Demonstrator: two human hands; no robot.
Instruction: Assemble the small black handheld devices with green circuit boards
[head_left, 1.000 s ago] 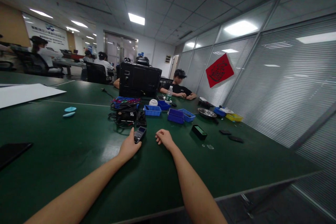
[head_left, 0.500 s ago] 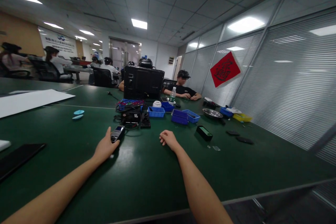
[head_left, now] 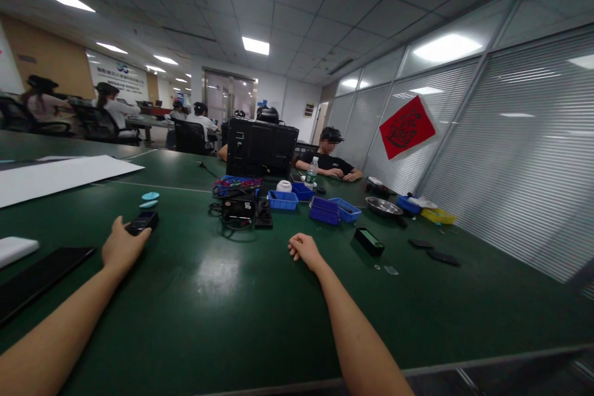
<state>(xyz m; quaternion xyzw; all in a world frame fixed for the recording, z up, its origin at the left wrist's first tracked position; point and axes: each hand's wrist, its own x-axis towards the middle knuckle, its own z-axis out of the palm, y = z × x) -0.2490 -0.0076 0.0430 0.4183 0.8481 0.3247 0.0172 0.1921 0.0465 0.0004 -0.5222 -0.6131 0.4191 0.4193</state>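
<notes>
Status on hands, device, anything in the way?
Left hand gripping device. Right hand loosely curled, nothing visible in it. Pale-blue pieces just beyond device.

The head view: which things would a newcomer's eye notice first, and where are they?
The bright red sign, tilted on the glass wall at right, would probably come first. Next, the black monitor stands on the green table, showing its back. Nearer, at left, the left grip holds a dark handset.
</notes>
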